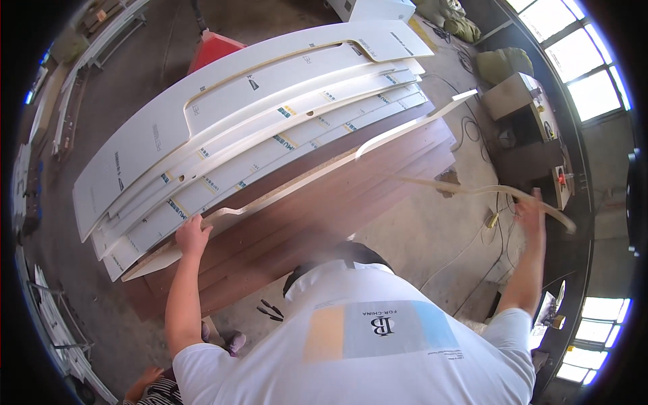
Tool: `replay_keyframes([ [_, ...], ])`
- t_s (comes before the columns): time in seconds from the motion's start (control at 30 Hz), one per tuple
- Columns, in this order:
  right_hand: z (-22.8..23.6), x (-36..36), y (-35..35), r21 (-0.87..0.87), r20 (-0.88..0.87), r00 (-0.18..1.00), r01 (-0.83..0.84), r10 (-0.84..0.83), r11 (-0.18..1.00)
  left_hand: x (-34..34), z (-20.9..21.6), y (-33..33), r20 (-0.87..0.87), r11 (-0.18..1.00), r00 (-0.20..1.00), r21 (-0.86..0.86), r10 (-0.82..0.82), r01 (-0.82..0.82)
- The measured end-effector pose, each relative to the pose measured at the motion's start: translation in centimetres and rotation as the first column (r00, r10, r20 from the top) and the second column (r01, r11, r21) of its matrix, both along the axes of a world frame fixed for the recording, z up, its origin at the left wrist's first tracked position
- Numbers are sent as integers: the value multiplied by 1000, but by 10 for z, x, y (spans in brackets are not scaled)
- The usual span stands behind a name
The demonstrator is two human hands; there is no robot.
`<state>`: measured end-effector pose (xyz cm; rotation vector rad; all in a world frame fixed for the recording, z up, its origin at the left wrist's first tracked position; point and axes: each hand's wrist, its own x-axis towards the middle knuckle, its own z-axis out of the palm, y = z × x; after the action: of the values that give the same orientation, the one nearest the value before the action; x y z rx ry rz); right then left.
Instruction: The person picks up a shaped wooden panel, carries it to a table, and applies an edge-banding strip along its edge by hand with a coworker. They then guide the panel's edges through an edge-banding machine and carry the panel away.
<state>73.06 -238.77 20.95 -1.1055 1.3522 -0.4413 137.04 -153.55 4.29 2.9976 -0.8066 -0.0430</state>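
My left hand [193, 236] is closed at the edge of a long, narrow white-faced board [283, 191] with a notched outline. This board lies on top of brown boards [317, 214]. Out to the right, my right hand [531, 214] is raised and closed around a thin, wavy beige strip [472, 189]. The strip is blurred by motion, with one end toward the stack and the other past my hand. Beyond my left hand lie several white printed panels [236, 101], stacked and overlapping, some with cut-out edges.
A red object [214, 48] stands behind the stack. To the right are a workbench [523, 101] and cables [472, 128] on the floor. Dark-handled tools [270, 310] lie near my body. At the lower left another person's hand [147, 379] shows. Long white pieces [64, 331] rest at the left.
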Motion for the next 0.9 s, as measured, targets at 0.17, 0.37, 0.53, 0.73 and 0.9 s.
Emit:
replay_keyframes([
  [0.17,-145,114,62,-196,-243,835,-541,495,818,13,-36,-29,-62,999,998,-44,9,-12],
  [0.37,-175,341,77,-362,-782,393,-918,483,161,7,-24,-43,-26,978,986,127,167,-163],
  [0.53,-310,444,-1,-170,-914,105,-976,392,-135,5,-13,-86,77,840,955,459,288,-290],
  [0.73,-358,462,-46,-252,-818,30,-916,575,-311,-45,-34,-300,-32,970,999,242,39,-30],
  [0.9,-352,473,-64,-506,-602,148,-831,785,-232,-75,-134,-470,-265,988,955,40,-133,149],
])
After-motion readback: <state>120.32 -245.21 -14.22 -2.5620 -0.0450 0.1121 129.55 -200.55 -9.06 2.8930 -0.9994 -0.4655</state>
